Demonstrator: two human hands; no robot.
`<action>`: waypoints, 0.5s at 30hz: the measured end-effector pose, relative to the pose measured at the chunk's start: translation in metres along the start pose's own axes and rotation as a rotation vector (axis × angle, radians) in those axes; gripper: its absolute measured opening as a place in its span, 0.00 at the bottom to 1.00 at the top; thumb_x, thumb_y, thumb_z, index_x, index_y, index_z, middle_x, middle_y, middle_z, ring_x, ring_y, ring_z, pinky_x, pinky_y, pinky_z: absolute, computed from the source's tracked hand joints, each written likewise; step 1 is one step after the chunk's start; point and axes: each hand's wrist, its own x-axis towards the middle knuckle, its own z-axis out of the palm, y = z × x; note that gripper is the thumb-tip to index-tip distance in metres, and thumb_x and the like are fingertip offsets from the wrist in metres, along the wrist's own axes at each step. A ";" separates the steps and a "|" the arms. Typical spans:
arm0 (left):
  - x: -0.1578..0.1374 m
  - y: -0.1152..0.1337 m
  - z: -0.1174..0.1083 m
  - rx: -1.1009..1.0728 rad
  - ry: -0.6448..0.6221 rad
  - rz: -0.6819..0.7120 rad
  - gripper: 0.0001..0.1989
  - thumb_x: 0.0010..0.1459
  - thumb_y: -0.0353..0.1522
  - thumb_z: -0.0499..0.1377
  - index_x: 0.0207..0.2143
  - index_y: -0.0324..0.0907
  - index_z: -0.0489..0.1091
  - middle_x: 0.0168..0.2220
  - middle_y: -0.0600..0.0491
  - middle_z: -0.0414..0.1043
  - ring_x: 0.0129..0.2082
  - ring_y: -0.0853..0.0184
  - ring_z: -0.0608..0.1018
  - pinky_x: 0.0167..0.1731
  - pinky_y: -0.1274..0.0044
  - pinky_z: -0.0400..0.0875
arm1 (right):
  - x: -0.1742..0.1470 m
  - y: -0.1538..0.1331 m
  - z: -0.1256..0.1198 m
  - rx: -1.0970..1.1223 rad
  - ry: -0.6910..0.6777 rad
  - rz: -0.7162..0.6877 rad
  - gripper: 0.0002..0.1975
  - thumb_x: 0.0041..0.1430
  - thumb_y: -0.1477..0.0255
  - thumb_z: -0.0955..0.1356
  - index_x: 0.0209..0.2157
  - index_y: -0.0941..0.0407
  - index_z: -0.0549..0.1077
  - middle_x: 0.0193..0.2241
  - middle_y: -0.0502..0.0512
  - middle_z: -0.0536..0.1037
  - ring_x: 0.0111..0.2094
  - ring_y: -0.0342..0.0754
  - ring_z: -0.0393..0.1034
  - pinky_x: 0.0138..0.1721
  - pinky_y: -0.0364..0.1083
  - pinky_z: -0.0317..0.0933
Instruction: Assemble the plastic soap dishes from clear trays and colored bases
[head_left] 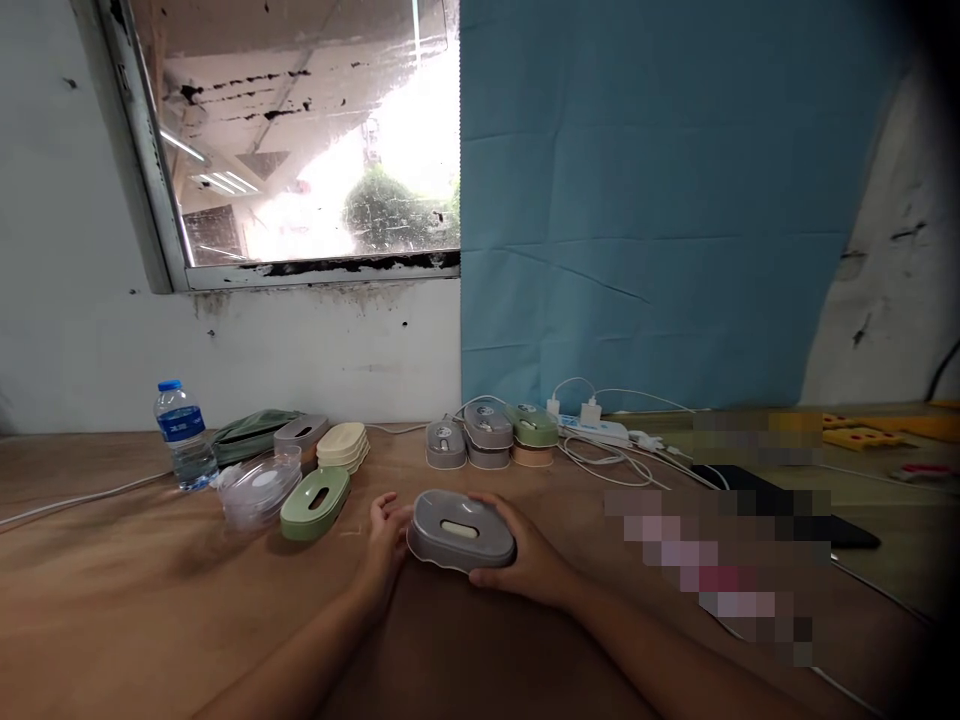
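Note:
A grey oval box with a slotted lid [435, 510] is held just above the table in front of me. Something cream-coloured shows through its slot. My right hand [529, 555] grips the box's right end, thumb at the near side and fingers at the far side. My left hand [386, 535] is beside the left end, its fingers loosely curled and apart, not closed on anything. Further left lie a green slotted lid [330, 508], stacked cream oval pieces [343, 445], clear plastic pieces [259, 490] and a grey slotted piece [300, 432].
Several stacked grey and green boxes [487, 425] stand at the back. White cables and a power strip [604, 430] lie to their right, near a black flat object [847, 530]. A water bottle [180, 435] and a green pouch [251, 437] are at back left.

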 end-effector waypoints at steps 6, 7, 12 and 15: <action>-0.002 0.019 -0.011 -0.338 -0.263 -0.340 0.10 0.53 0.31 0.52 0.36 0.34 0.62 0.30 0.47 0.71 0.29 0.66 0.75 0.36 0.72 0.70 | -0.001 -0.006 0.001 -0.067 0.079 -0.069 0.41 0.35 0.65 0.73 0.53 0.52 0.54 0.51 0.57 0.59 0.51 0.56 0.54 0.51 0.53 0.51; -0.002 0.018 -0.012 -0.341 -0.254 -0.332 0.08 0.52 0.28 0.53 0.36 0.33 0.63 0.31 0.47 0.71 0.30 0.66 0.75 0.36 0.73 0.70 | -0.001 -0.007 0.001 -0.087 0.094 -0.075 0.41 0.35 0.64 0.73 0.53 0.52 0.54 0.51 0.57 0.59 0.52 0.56 0.54 0.51 0.53 0.51; 0.001 0.015 -0.013 -0.325 -0.168 -0.288 0.07 0.51 0.26 0.56 0.34 0.34 0.66 0.29 0.48 0.72 0.29 0.67 0.76 0.34 0.75 0.71 | -0.001 -0.011 0.002 -0.124 0.129 -0.084 0.43 0.36 0.65 0.73 0.54 0.51 0.52 0.52 0.57 0.58 0.52 0.55 0.53 0.51 0.53 0.51; 0.002 0.016 -0.012 -0.337 -0.146 -0.292 0.06 0.51 0.26 0.56 0.34 0.35 0.66 0.29 0.50 0.72 0.28 0.68 0.76 0.32 0.76 0.72 | 0.000 -0.011 0.002 -0.110 0.126 -0.085 0.41 0.37 0.63 0.72 0.54 0.51 0.53 0.51 0.57 0.58 0.52 0.56 0.53 0.51 0.54 0.51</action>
